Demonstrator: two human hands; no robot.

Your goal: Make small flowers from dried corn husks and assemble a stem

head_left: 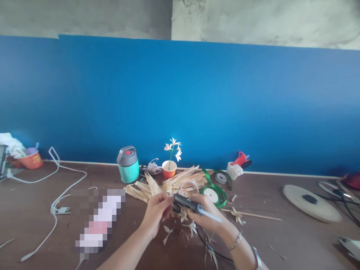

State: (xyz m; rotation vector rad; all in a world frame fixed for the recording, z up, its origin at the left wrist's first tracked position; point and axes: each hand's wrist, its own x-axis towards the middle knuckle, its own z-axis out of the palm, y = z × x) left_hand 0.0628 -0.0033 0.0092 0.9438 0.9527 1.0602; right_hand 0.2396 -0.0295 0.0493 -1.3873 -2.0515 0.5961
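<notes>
My right hand (206, 212) is wrapped round a black hot glue gun (186, 202), with a pale glue stick (209, 215) sticking out of its back end. The gun's front points left, toward my left hand (159, 208). The fingers of that hand are pinched together close to the gun's tip; what they hold is too small to make out. Behind both hands lies a pile of dried corn husks (185, 178). Small pale husk petals (167, 232) are scattered on the table just below them.
A paper cup (169, 173) holds a stem of pale flowers (173, 144) near the blue partition (180, 93). Left of it stands a teal flask (128, 170). Green ribbon (223, 197), a thin stick (253, 215) and a round board (312, 210) lie rightward. White cables (54, 202) run along the left.
</notes>
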